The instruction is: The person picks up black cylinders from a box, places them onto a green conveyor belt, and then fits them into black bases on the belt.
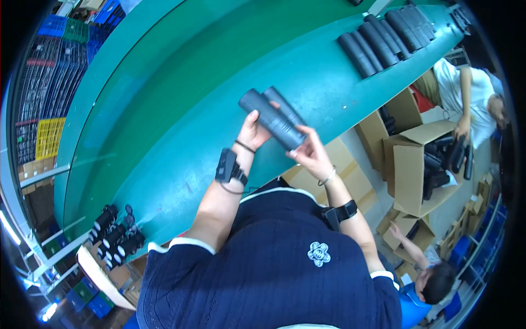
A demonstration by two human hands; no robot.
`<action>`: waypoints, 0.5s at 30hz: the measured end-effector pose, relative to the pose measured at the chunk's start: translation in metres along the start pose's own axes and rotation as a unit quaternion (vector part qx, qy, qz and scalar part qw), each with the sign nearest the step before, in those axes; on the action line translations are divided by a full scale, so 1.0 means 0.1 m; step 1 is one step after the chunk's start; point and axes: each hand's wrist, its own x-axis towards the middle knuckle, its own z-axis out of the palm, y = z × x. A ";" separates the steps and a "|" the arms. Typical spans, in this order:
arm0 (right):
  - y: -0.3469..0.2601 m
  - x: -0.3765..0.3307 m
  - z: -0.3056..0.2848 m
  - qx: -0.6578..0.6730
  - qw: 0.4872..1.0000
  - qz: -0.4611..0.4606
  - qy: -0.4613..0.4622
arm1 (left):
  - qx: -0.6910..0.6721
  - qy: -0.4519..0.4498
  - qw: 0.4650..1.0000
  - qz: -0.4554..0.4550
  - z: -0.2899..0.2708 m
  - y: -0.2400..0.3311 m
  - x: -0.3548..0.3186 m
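Observation:
My left hand is wrapped round a black cylinder with a textured upper part and a smoother lower end. The fingers of my right hand close on that lower end. The cylinder is tilted, its top toward the far left, above the green bench. A second black cylinder shows just behind it, partly covered; I cannot tell whether it lies on the bench or is held too. Fingertips of my left hand show between the two.
On the green bench, several black cylinders lie in a row at far right; dark parts with pale ends stand at near left. Open cardboard boxes stand on the right, where one person handles black cylinders. Another person reaches lower right.

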 end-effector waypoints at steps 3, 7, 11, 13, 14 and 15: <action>-0.13 0.12 -0.17 -0.082 0.996 0.039 -0.014 | 0.023 0.110 0.993 0.027 -0.17 -0.04 -0.09; -0.13 0.58 -0.90 -0.219 0.955 -0.041 0.195 | 0.017 0.109 0.994 0.027 -0.40 0.07 -0.29; 0.16 1.22 -2.08 -0.492 0.749 -0.128 0.424 | 0.016 0.175 0.983 0.047 -0.28 0.06 -0.29; 0.15 1.43 -2.40 -0.499 0.722 -0.093 0.470 | 0.060 0.188 0.979 0.059 -0.18 0.10 -0.29; 0.17 1.53 -2.48 -0.477 0.724 -0.063 0.495 | 0.070 0.199 0.975 0.068 -0.16 0.10 -0.29; 0.22 1.58 -2.54 -0.455 0.723 -0.031 0.519 | 0.076 0.189 0.976 0.072 -0.14 0.10 -0.27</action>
